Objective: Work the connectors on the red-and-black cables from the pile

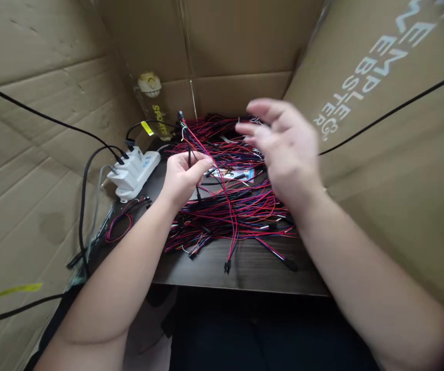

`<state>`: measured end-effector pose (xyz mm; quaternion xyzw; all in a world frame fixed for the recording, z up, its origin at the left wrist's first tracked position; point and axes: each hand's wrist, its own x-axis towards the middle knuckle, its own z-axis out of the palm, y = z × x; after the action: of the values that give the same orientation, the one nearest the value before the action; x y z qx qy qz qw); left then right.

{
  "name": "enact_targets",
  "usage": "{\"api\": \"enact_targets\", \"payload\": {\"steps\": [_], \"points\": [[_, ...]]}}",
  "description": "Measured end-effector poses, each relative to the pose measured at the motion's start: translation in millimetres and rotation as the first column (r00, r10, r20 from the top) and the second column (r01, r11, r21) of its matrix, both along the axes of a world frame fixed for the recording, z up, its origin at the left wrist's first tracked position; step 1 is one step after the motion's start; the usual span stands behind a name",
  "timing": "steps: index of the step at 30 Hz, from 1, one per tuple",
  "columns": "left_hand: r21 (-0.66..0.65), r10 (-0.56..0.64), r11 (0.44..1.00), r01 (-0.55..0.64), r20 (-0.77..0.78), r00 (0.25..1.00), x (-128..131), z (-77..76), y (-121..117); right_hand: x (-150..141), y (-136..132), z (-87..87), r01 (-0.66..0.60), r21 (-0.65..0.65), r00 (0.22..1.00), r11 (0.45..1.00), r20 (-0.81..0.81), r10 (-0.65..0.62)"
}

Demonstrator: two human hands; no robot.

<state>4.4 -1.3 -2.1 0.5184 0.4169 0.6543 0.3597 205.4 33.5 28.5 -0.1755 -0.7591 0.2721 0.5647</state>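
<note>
My left hand (185,175) is closed in a pinch on a wire harness (222,185), holding it above the pile. Its red and dark wires run up to a small end (182,119) above the hand and down to a black connector (227,266) near the table's front edge. My right hand (283,144) is raised over the right side of the pile, fingers apart and blurred, with nothing visible in it. Beneath both hands lies a heap of red, blue and black wires (245,206) with black connectors.
Cardboard walls (237,46) enclose the dark table (260,273) at the back and sides. On the left stands a white power strip (132,172) with black cables plugged in. Behind it is a bottle with a pale cap (149,84). A looped wire (119,226) lies nearby.
</note>
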Motion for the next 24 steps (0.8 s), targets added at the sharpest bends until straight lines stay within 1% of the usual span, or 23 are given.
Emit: {"api": "enact_targets", "payload": {"steps": [1, 3, 4, 6, 8, 11, 13, 16, 20, 24], "points": [[-0.008, -0.021, 1.000, 0.021, 0.000, 1.000, 1.8, -0.1, -0.7, -5.0, -1.6, -9.7, -0.009, -0.017, 1.000, 1.000, 0.008, 0.009], [-0.024, -0.079, 0.997, 0.080, 0.020, 0.997, 6.0, -0.2, -2.5, -14.8, -5.8, -27.4, -0.017, -0.043, 0.997, 0.999, 0.073, 0.020], [-0.033, -0.107, 0.994, 0.108, 0.034, 0.994, 8.1, -0.1, -3.4, -18.9, -8.1, -33.8, -0.017, -0.053, 0.993, 0.998, 0.113, 0.023], [-0.055, -0.141, 0.988, 0.144, 0.052, 0.989, 11.6, 0.4, -5.4, -24.6, -13.2, -40.6, -0.025, -0.100, 0.985, 0.995, 0.169, 0.042], [-0.079, -0.148, 0.985, 0.152, 0.054, 0.988, 13.1, 1.1, -7.3, -27.7, -18.4, -41.1, -0.050, -0.158, 0.981, 0.986, 0.177, 0.078], [-0.102, -0.156, 0.982, 0.159, 0.032, 0.987, 10.1, 2.1, -9.3, -30.2, -26.0, -38.9, -0.064, -0.182, 0.985, 0.981, 0.144, 0.091], [-0.121, -0.207, 0.971, 0.207, 0.014, 0.978, 5.8, 3.2, -10.2, -31.8, -30.7, -38.7, -0.077, -0.208, 0.987, 0.975, 0.123, 0.104], [-0.163, -0.297, 0.940, 0.299, 0.037, 0.954, -0.3, 6.1, -11.6, -33.6, -36.3, -39.3, -0.090, -0.251, 0.990, 0.964, 0.081, 0.114], [-0.164, -0.348, 0.923, 0.348, 0.025, 0.937, -3.3, 9.6, -14.2, -33.4, -40.1, -38.6, -0.100, -0.239, 0.993, 0.966, 0.033, 0.111], [-0.154, -0.364, 0.919, 0.362, 0.016, 0.931, -5.2, 8.9, -14.8, -32.4, -39.0, -38.7, -0.143, -0.311, 0.990, 0.940, -0.046, 0.136]]}}
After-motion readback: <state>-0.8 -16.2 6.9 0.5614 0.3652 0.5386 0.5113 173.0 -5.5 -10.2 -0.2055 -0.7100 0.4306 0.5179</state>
